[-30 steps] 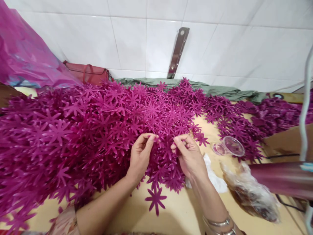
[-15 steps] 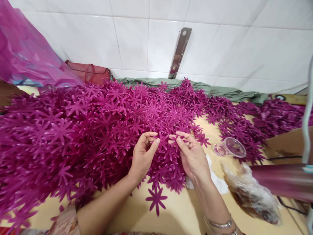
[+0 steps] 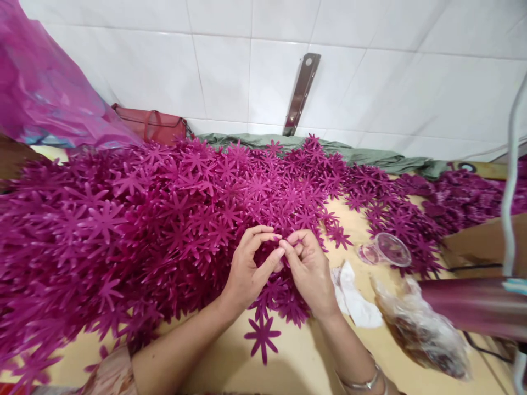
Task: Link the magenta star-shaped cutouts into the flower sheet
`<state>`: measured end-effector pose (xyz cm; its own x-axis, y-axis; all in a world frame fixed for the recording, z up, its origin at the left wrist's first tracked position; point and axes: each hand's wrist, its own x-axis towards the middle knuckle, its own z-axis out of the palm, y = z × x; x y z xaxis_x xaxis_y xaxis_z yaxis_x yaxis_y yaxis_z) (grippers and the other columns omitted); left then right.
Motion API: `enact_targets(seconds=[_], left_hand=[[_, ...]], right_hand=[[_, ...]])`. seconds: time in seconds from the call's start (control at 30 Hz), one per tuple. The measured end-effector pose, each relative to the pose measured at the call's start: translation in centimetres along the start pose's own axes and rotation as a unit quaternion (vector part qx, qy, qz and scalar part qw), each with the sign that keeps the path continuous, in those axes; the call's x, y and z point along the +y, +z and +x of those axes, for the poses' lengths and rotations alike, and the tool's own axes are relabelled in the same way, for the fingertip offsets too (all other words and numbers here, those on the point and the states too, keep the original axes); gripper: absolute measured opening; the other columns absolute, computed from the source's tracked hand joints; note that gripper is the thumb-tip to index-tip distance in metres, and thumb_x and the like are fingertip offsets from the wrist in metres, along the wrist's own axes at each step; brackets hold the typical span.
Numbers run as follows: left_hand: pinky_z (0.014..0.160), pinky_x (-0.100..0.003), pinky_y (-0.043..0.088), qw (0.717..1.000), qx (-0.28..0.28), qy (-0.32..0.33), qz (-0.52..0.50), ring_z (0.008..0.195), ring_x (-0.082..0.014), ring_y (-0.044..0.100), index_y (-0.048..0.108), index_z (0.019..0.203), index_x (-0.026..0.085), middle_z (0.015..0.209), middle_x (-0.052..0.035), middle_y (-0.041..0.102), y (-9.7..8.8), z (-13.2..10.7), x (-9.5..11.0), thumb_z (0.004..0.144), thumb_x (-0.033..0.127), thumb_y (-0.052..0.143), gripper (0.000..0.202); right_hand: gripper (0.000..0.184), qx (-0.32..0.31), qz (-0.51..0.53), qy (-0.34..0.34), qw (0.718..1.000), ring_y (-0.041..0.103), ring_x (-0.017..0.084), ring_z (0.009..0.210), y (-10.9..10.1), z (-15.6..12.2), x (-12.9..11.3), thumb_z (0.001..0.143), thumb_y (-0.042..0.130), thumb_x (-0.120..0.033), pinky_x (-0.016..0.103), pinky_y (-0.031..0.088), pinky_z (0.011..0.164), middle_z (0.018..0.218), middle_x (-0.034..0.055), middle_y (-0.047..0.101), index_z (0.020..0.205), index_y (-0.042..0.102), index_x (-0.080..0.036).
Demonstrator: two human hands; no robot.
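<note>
White tiled wall (image 3: pixel 222 71) backed the beige table (image 3: pixel 230 356), green cloth (image 3: pixel 370 157) along its far edge; from my end, purple flower pile (image 3: pixel 173 219) covered the table's left side up to that cloth; one loose flower (image 3: pixel 262 338) lay at the pile's near side, toward the near edge; left hand (image 3: pixel 250 269) and right hand (image 3: pixel 312 269) met at the fingertips above the pile, fingers curled; purple bit (image 3: pixel 277 238) showed there, but I couldn't tell if either gripped it; clear cup (image 3: pixel 391 249) was right of them.
</note>
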<state>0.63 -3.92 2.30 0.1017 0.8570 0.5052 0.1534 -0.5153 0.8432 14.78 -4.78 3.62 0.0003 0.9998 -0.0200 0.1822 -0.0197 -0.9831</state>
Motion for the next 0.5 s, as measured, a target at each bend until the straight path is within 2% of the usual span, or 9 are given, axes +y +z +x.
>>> enact_targets(seconds=[0.13, 0.27, 0.37, 0.5], left_hand=[[0.106, -0.025, 0.046, 0.999, -0.015, -0.016, -0.041, 0.114, -0.0104, 0.06, 0.068, 0.108, 0.022, 0.117, -0.0019, 0.063, 0.07, 0.16, -0.08, 0.097, 0.028, 0.062, 0.014], [0.102, -0.024, 0.047, 0.995, -0.04, -0.049, -0.083, 0.108, -0.0107, 0.061, 0.067, 0.108, 0.021, 0.112, -0.0007, 0.066, -0.09, 0.38, -0.09, 0.096, 0.031, 0.065, 0.016], [0.097, -0.022, 0.047, 0.99, -0.074, -0.077, -0.094, 0.103, -0.0107, 0.062, 0.067, 0.107, 0.02, 0.109, -0.0003, 0.067, -0.35, 0.5, -0.09, 0.093, 0.034, 0.068, 0.019], [0.092, -0.022, 0.047, 0.989, -0.093, -0.069, -0.095, 0.097, -0.0113, 0.062, 0.069, 0.101, 0.019, 0.101, -0.0011, 0.068, -0.48, 0.55, -0.3, 0.094, 0.035, 0.067, 0.017]], right_hand=[[0.074, -0.025, -0.035, -0.001, 0.999, 0.048, -0.003, 0.056, 0.02, -0.05, 0.44, 0.087, 0.04, -0.077, 0.006, 0.04, 0.053, 0.074, 0.0003, 0.048, 0.11, 0.031, -0.007], [0.076, -0.023, -0.029, -0.003, 0.999, 0.031, -0.006, 0.047, -0.23, 0.23, 0.47, 0.085, 0.042, -0.079, 0.004, 0.027, 0.045, 0.062, -0.0031, 0.033, 0.107, 0.032, -0.007], [0.081, -0.043, -0.008, 0.009, 0.999, 0.031, -0.004, 0.044, -0.4, 0.43, 0.41, 0.082, 0.042, -0.083, 0.006, 0.024, 0.043, 0.059, -0.004, 0.032, 0.109, 0.03, -0.008], [0.086, -0.068, 0.03, 0.022, 0.997, 0.03, -0.004, 0.044, -0.49, 0.64, 0.86, 0.079, 0.044, -0.085, 0.007, 0.023, 0.043, 0.058, -0.0052, 0.033, 0.114, 0.028, -0.009]])
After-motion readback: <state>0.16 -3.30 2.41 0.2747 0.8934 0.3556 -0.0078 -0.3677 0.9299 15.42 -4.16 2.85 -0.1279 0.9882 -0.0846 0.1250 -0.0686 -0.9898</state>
